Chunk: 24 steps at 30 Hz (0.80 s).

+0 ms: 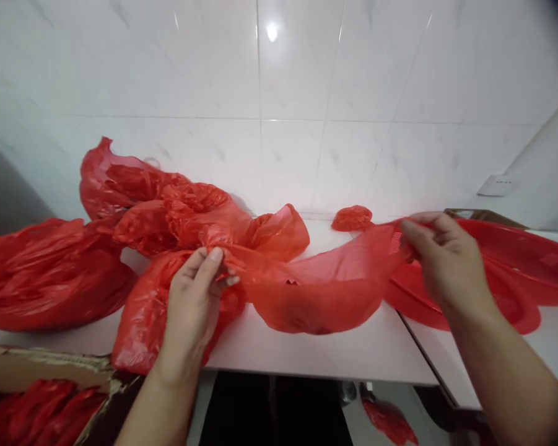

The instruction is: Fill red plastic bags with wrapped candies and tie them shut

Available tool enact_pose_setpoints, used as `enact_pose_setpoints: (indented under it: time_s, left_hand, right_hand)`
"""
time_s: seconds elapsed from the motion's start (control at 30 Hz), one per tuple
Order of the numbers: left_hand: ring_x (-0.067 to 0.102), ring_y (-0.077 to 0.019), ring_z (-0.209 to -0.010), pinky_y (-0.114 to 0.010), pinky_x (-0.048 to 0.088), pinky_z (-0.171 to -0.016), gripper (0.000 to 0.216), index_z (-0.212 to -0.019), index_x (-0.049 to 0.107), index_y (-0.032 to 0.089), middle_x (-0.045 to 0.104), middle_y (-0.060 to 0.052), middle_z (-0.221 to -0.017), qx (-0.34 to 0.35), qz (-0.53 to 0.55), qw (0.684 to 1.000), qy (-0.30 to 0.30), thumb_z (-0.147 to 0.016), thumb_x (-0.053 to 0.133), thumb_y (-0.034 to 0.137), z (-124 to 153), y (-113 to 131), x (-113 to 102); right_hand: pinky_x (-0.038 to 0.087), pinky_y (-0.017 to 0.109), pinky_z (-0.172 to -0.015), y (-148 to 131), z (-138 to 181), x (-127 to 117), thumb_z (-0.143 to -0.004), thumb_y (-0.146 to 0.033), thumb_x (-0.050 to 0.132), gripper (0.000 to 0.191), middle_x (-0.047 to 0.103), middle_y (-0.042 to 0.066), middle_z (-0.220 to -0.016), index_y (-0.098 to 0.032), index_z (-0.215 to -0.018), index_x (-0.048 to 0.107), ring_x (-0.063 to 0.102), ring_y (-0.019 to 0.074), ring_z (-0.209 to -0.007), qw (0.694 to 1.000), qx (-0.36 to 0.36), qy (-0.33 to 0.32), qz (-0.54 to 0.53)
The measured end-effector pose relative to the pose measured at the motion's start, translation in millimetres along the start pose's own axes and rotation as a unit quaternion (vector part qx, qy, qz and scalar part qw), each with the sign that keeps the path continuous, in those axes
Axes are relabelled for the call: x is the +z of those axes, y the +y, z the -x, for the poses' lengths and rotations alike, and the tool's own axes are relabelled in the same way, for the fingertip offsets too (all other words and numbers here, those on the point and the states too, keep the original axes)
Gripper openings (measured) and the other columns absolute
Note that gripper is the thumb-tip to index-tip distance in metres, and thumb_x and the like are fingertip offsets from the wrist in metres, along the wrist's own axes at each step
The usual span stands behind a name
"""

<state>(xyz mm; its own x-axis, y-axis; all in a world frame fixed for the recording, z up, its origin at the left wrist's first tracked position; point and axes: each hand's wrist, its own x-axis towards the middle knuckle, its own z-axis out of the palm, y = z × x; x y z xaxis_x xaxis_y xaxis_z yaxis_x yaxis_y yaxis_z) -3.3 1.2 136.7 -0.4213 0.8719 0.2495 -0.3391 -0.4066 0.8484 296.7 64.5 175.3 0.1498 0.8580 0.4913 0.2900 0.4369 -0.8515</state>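
A thin red plastic bag (pixel 322 303) hangs stretched between my two hands above the white table. My left hand (pixel 197 297) pinches one end of it between thumb and fingers. The other end is gripped in my right hand (pixel 446 260), whose fingertips are partly hidden by the bag. Small dark marks show through the sagging middle; I cannot make out what they are. Behind and beside my left hand lie several crumpled red plastic bags (pixel 195 207). Red plastic baskets (pixel 515 303) stand behind my right hand.
A cardboard box (pixel 51 365) of red items sits at the lower left. A full red bag (pixel 46 279) rests on the white table (pixel 353 356) at the left. One small red bundle (pixel 352 218) lies by the tiled wall. On the floor is a red bag (pixel 390 421).
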Motion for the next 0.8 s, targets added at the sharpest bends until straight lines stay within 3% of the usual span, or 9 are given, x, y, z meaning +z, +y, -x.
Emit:
enact_pose_setpoints:
  time_s: [0.1,0.23,0.3,0.5,0.6,0.7,0.8]
  left_hand:
    - [0.054,-0.0082,-0.059,-0.018,0.051,-0.054,0.017,-0.074,0.062,0.017,0.057,0.001,-0.07,0.003,0.01,0.998,-0.063,-0.075,0.072,0.03,-12.9,25.2,23.5]
    - [0.054,-0.0082,-0.06,-0.017,0.049,-0.053,0.015,-0.078,0.063,0.017,0.058,0.001,-0.072,0.048,0.001,0.993,-0.106,-0.076,0.072,0.029,-19.1,37.0,43.4]
    - [0.054,-0.0078,-0.06,-0.017,0.048,-0.053,0.016,-0.08,0.063,0.017,0.057,0.002,-0.072,0.062,-0.012,0.991,-0.114,-0.075,0.072,0.028,-20.5,36.7,43.8]
    - [0.049,-0.0072,-0.058,-0.018,0.046,-0.057,0.019,-0.074,0.06,0.016,0.053,0.003,-0.068,0.032,-0.055,0.993,-0.095,-0.078,0.069,0.032,-17.6,23.5,24.4]
    - [0.049,-0.0089,-0.063,-0.02,0.045,-0.062,0.021,-0.072,0.058,0.017,0.052,0.003,-0.069,0.071,-0.109,0.988,-0.079,-0.08,0.066,0.034,-14.1,19.4,18.5]
    - [0.046,-0.0106,-0.065,-0.022,0.04,-0.064,0.023,-0.068,0.055,0.019,0.049,0.003,-0.068,0.135,-0.237,0.959,-0.079,-0.084,0.061,0.034,-14.9,19.5,16.9]
    - [0.047,-0.0124,-0.068,-0.024,0.038,-0.066,0.023,-0.067,0.054,0.019,0.048,0.003,-0.07,0.245,-0.363,0.896,-0.068,-0.085,0.06,0.031,-20.8,19.8,16.3]
  right_hand:
    - [0.041,0.02,-0.051,-21.9,-10.5,-6.3,-0.077,-0.041,0.069,0.024,0.055,-0.003,-0.059,-0.02,-0.088,0.064,0.049,0.0091,-0.053,0.996,0.005,-0.081,0.028]
    - [0.042,0.021,-0.051,-32.9,-18.1,-12.6,-0.076,-0.045,0.069,0.027,0.057,-0.002,-0.059,-0.02,-0.084,0.064,0.049,0.0091,-0.052,0.998,0.003,-0.057,0.039]
    - [0.042,0.021,-0.053,-32.0,-19.0,-16.1,-0.076,-0.047,0.069,0.028,0.057,-0.001,-0.059,-0.019,-0.083,0.065,0.049,0.0094,-0.054,0.994,0.02,-0.082,0.063]
    - [0.041,0.023,-0.052,-21.2,-15.4,-22.4,-0.075,-0.05,0.069,0.033,0.055,-0.001,-0.058,-0.018,-0.083,0.065,0.048,0.0095,-0.052,0.995,0.04,-0.058,0.063]
    - [0.041,0.023,-0.052,-20.8,-14.1,-21.2,-0.076,-0.05,0.068,0.033,0.055,-0.002,-0.057,-0.019,-0.087,0.065,0.048,0.0097,-0.053,0.995,0.032,-0.058,0.072]
    - [0.041,0.023,-0.053,-23.6,-14.6,-19.4,-0.077,-0.048,0.069,0.03,0.052,-0.003,-0.056,-0.019,-0.086,0.064,0.049,0.0094,-0.055,0.995,0.01,-0.05,0.083]
    - [0.04,0.021,-0.053,-27.6,-14.7,-18.9,-0.077,-0.044,0.07,0.026,0.049,-0.004,-0.058,-0.019,-0.082,0.063,0.048,0.0081,-0.055,0.996,-0.029,-0.027,0.077]
